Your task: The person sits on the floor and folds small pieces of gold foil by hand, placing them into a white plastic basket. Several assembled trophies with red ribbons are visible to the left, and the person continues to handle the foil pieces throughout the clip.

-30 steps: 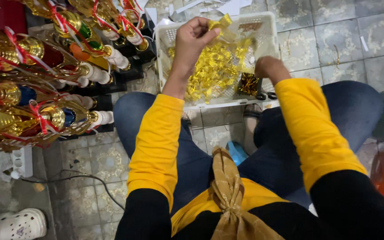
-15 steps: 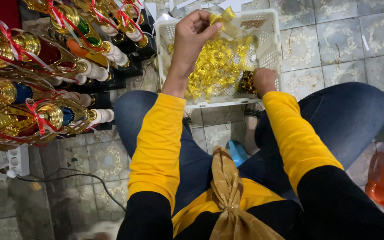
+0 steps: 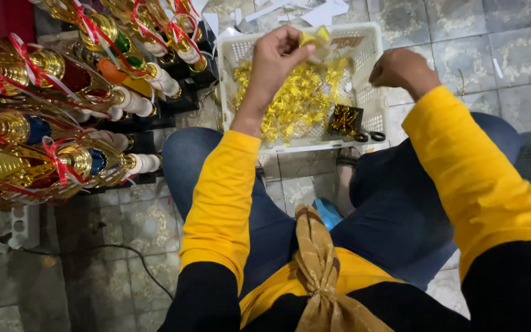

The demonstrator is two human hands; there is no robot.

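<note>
My left hand (image 3: 276, 56) is raised over a white plastic basket (image 3: 370, 37) and pinches a small gold ribbon bow (image 3: 318, 40) between its fingertips. The basket holds a heap of gold ribbon pieces (image 3: 290, 101) and a dark box of gold bits (image 3: 345, 119). My right hand (image 3: 402, 67) hovers closed over the basket's right side; I cannot see anything in it. Both arms wear yellow sleeves with black upper parts.
Gold trophies with red ribbons (image 3: 50, 98) lie stacked at the left. Black scissors (image 3: 370, 136) rest on the basket's front rim. Paper scraps (image 3: 314, 12) lie behind the basket. A cable (image 3: 112, 252) runs over the tiled floor at lower left.
My right hand has come up out of the basket and risen to its right side. My left hand stays raised with the gold bow.
</note>
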